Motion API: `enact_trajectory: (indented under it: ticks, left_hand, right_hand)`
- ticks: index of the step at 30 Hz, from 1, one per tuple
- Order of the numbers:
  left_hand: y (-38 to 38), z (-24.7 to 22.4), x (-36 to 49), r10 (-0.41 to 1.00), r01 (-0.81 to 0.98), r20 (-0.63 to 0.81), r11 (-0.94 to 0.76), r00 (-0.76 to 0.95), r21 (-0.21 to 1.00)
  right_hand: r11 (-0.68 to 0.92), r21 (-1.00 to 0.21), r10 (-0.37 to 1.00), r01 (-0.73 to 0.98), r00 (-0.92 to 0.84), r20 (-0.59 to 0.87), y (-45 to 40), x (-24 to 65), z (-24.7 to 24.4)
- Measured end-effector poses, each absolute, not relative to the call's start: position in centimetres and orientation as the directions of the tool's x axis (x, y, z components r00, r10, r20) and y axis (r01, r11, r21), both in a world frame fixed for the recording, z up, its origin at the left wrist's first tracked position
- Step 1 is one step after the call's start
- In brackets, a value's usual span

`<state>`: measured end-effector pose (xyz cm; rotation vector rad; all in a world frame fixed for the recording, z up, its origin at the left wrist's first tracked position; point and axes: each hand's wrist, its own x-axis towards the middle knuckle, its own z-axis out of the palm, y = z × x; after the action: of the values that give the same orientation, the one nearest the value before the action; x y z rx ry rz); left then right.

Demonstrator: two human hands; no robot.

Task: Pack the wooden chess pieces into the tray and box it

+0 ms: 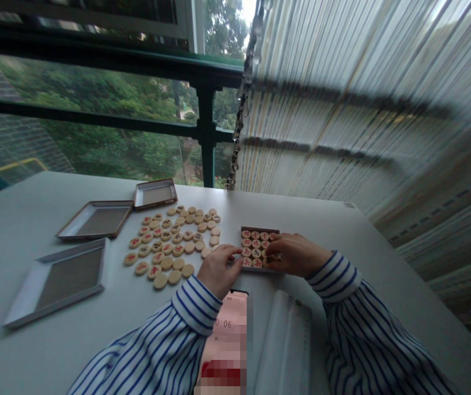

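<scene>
A small open box stands between my hands, holding rows of round wooden Chinese chess pieces with mostly red characters. My left hand is at the box's left edge, its thumb and forefinger bent and a little apart, with nothing visible between them. Over the box's right side, my right hand has its fingers closed down on a Chinese chess piece, which they largely cover. Left of the box lie many loose Chinese chess pieces, some showing red or black characters and others plain faces.
Three shallow trays, a large one, a middle one and a small one, lie at the left. A phone and a translucent white object lie in front. A string curtain hangs behind the white table.
</scene>
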<state>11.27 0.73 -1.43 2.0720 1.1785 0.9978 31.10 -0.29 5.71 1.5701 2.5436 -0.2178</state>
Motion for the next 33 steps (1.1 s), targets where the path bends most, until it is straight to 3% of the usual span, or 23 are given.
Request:
enact_trajectory:
  ticks: [33]
  left_hand:
    - [0.73, -1.43, 11.23, 0.884, 0.469, 0.320, -0.456, 0.342, 0.757]
  right_hand:
    - [0.436, -0.050, 0.872, 0.899, -0.435, -0.223, -0.36, 30.98, 5.76]
